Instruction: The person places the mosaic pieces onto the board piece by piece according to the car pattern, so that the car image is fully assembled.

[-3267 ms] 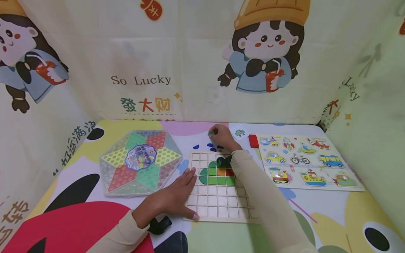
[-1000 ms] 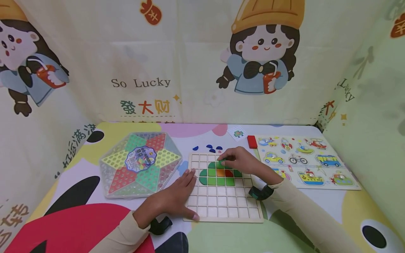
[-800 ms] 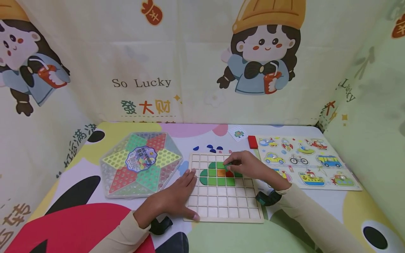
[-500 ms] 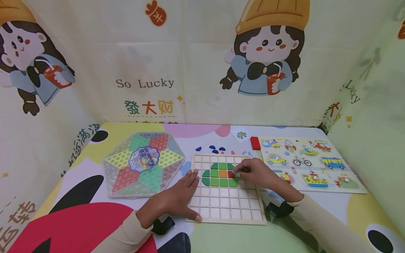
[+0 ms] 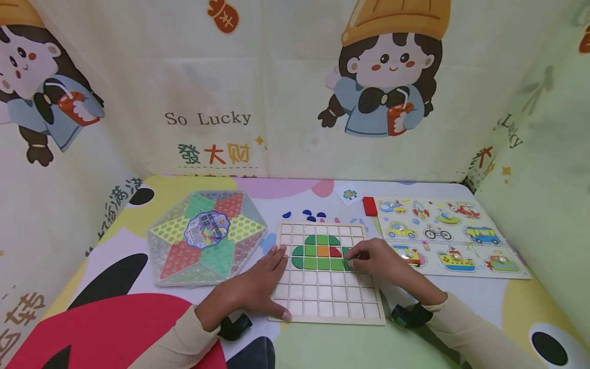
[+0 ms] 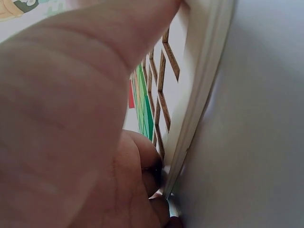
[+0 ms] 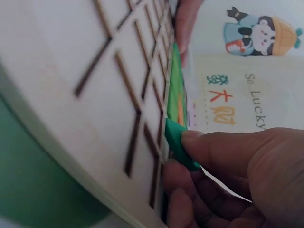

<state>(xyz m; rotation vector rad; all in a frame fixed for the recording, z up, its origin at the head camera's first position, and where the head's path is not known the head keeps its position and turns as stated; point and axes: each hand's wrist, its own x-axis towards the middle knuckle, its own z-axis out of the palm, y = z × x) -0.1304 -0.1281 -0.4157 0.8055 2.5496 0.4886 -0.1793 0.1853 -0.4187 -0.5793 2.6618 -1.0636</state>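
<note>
A wooden grid board (image 5: 324, 293) lies on the table, with green square and rounded tiles around an orange tile (image 5: 323, 251) and a red one (image 5: 335, 252) in its upper half. At the right side of this pattern, my right hand (image 5: 380, 259) pinches a green rounded tile (image 7: 176, 137) between thumb and fingers; in the right wrist view the tile is tilted against the grid. My left hand (image 5: 253, 287) rests on the board's left edge, fingers extended, its thumb on the near left corner.
Several blue half-round pieces (image 5: 308, 212) lie behind the board. A patterned card (image 5: 349, 193) and a red block (image 5: 370, 206) sit at the back. To the right is a vehicle puzzle board (image 5: 442, 259); a hexagonal Chinese checkers box (image 5: 184, 274) lies to the left.
From behind the board, my right hand has come back over it with a green tile, then shifted rightward and nearer along the pattern to its right side. My left hand has stayed put.
</note>
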